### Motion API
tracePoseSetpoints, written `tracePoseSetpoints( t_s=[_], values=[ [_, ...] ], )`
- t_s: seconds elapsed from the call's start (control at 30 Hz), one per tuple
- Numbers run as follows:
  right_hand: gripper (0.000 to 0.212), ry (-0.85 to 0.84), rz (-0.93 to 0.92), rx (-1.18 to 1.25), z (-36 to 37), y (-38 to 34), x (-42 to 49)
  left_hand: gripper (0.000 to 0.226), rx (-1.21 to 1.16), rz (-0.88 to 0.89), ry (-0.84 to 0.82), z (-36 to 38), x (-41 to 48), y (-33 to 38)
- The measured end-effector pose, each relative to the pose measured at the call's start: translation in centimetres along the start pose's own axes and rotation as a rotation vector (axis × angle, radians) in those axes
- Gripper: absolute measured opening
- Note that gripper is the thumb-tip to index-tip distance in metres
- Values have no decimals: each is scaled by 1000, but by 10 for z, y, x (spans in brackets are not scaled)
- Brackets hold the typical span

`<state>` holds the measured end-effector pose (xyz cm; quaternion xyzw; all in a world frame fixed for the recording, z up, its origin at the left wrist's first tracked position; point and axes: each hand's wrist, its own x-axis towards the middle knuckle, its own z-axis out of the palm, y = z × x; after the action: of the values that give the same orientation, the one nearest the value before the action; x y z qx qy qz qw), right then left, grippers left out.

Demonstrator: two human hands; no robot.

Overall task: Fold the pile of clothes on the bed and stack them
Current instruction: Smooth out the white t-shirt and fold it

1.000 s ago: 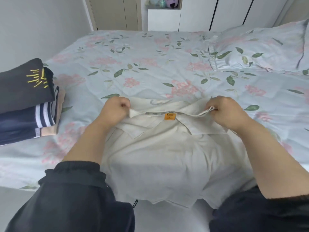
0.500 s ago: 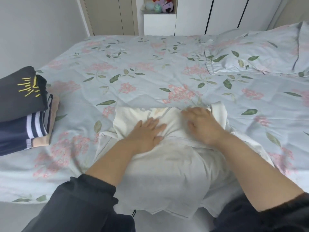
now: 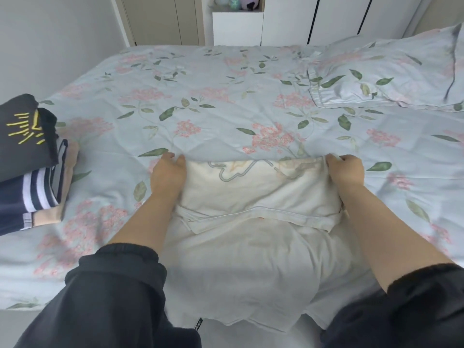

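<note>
Left hand (image 3: 167,174) and right hand (image 3: 347,172) moved off middle of cream fabric shirt (image 3: 251,194), out to its far corners. Leftmost: stack of folded dark clothes (image 3: 25,159) on pale blue floral bedsheet (image 3: 213,96). Left fingers pinch shirt's folded-over corner (faint print shows); shirt at bed's near edge, hem overhanging. Right fingers curl round other corner. Floral pillow (image 3: 389,71) far right.

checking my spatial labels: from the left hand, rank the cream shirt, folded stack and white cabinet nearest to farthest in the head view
1. cream shirt, pinched at its left corner by the left hand
2. folded stack, at the left edge of the bed
3. white cabinet, at the back, past the bed's far side
</note>
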<state>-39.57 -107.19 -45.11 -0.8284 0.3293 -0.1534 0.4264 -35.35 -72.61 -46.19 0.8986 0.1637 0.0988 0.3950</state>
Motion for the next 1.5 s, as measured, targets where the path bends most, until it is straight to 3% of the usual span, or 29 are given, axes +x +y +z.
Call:
tracePoseSetpoints(
  t_s=[0.13, 0.2, 0.27, 0.33, 0.43, 0.53, 0.6, 0.63, 0.73, 0.9, 1.07, 1.2, 1.33, 1.5],
  values=[
    [34, 69, 97, 157, -4, 1, 10, 29, -500, -167, 2, -4, 15, -7],
    [31, 162, 189, 161, -9, 6, 12, 31, -512, -236, 32, -10, 19, -16],
    [33, 212, 194, 82, -11, 13, 13, 35, -317, -214, 52, -11, 18, -19],
    [32, 216, 69, -64, -9, 12, 13, 46, -23, -8, 113, -10, 12, -14],
    [42, 234, -220, -371, -2, -4, 4, 52, 193, 496, 243, -4, -4, 11],
    [54, 110, -635, -452, 18, -24, -29, 49, 361, 792, -24, 17, -27, 33],
    [56, -149, -860, -612, 39, -20, -56, 53, 571, 811, -311, 37, -45, 27],
    [56, -282, -888, -709, 48, -12, -67, 55, 675, 795, -419, 44, -50, 20],
    [55, -476, -737, -810, 49, 9, -63, 57, 764, 757, -477, 47, -51, 5],
    [53, -365, -638, -888, 35, 16, -42, 52, 738, 672, -386, 40, -42, -1],
    [52, -332, -694, -827, 34, 14, -43, 57, 782, 615, -334, 29, -25, 6],
    [70, -377, -732, -798, 30, 1, -32, 67, 817, 611, -435, 15, -9, 11],
    [81, -595, -577, -928, 31, -35, -6, 78, 845, 578, -590, 9, 12, 40],
    [33, -639, -584, -1234, 16, -68, 4, 39, 987, 623, -684, -3, 24, 65]
  ],
)
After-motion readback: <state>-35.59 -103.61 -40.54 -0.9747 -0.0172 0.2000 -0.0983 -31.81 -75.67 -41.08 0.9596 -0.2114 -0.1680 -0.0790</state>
